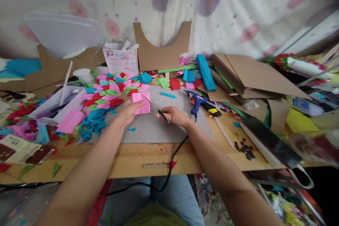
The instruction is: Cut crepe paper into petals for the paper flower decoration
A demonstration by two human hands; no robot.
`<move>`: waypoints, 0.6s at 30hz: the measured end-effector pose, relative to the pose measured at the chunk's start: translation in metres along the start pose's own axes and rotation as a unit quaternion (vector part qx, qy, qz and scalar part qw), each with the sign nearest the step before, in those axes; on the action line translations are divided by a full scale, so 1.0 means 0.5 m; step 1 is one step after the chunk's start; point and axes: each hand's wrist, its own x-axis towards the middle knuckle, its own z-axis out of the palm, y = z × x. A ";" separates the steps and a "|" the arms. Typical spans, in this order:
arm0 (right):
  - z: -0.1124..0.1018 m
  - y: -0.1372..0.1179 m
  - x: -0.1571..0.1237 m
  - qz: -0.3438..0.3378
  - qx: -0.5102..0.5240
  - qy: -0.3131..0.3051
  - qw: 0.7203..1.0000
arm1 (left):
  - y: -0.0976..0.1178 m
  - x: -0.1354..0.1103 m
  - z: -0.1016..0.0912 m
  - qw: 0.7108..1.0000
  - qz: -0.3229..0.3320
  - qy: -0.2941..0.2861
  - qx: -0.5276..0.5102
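My left hand [129,110] is closed on a small stack of pink paper squares [142,103], held just above a grey cutting mat [156,127]. My right hand [173,114] grips black-handled scissors [159,111] whose blades point left at the pink paper's right edge. Just behind the paper lies a round arrangement of folded pink, red, green and blue paper petals [113,91].
A blue glue gun [197,100] lies right of the mat, its black cord running off the table's front edge. Cardboard sheets [251,76] are stacked at the right; loose paper scraps [90,123] and a white box [120,60] sit left and behind. Dark seeds [245,148] lie near the front edge.
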 end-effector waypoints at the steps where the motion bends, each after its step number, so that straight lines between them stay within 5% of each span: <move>1: 0.000 0.000 0.000 0.000 -0.004 0.000 1.000 | 0.001 -0.001 0.000 1.000 -0.002 0.004 -0.001; 10: 0.008 -0.015 0.006 0.002 -0.127 0.031 0.991 | -0.010 0.003 0.001 1.000 0.016 -0.007 0.019; 18: 0.008 -0.013 0.006 -0.002 -0.064 0.032 0.997 | -0.006 -0.001 0.002 1.000 -0.009 -0.002 0.017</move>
